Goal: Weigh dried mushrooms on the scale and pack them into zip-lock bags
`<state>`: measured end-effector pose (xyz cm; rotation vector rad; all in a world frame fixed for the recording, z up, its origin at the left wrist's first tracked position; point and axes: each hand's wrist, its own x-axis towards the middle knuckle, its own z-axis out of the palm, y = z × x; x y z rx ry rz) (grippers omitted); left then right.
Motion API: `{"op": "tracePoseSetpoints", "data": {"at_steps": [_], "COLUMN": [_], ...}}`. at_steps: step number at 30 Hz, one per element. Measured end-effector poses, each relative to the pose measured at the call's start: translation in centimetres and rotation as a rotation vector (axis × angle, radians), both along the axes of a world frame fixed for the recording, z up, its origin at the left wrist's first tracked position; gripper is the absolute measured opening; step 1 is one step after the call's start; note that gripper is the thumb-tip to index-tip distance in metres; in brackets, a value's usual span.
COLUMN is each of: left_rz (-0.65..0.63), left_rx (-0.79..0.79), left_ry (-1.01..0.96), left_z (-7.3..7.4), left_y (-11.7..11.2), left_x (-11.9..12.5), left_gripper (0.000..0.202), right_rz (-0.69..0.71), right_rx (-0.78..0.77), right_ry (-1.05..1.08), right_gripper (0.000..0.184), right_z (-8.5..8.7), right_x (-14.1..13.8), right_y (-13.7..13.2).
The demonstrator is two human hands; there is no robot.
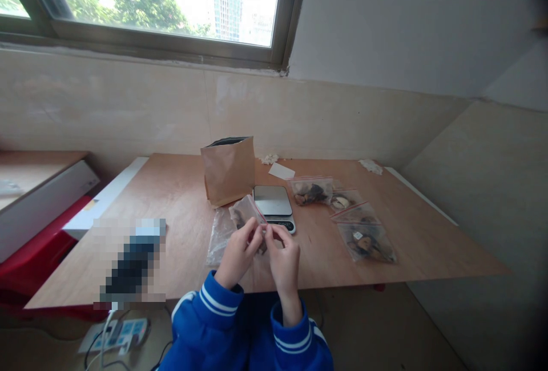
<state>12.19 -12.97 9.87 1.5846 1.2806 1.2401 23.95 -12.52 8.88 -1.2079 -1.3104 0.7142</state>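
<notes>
Between both hands is a small clear zip bag (245, 208) with a red seal strip and brownish contents. My left hand (242, 248) pinches its top edge, thumb against fingers. Right beside it, my right hand (283, 254) pinches the same strip, so the fingertips almost meet. Part of the bag is hidden behind the hands. Just beyond them stands a kitchen scale (272, 200) with a bare metal plate; the fingers partly cover its front panel. Under and left of the held bag lies a clear plastic bag (217, 240), flat on the table.
An open brown paper bag (229, 170) stands behind the scale's left side. Several filled zip bags (311, 191) lie to the right, one (368, 242) nearer me. A white card (281, 171) is at the back. A blurred dark object (132, 262) with a cable lies left.
</notes>
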Motion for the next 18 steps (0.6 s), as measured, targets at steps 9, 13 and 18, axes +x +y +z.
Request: {"op": "tracePoseSetpoints", "data": {"at_steps": [9, 13, 18], "left_rz": [0.185, 0.293, 0.066], "left_rx": [0.062, 0.032, -0.175], "left_ry": [-0.065, -0.303, -0.567], "left_z": [-0.2, -2.2, -4.2], "left_y": [0.3, 2.0, 5.2], "left_x": [-2.3, -2.0, -1.6], "left_gripper": [0.039, 0.043, 0.065], "right_rz": [-0.237, -0.117, 0.030], "right_rx": [-0.050, -0.046, -0.079], "right_ry": [0.287, 0.398, 0.360], "right_gripper": [0.048, 0.045, 0.046], "right_z": [0.1, 1.1, 1.0], "right_x": [2.7, 0.7, -1.2], "right_y": [1.1, 2.1, 5.1]}}
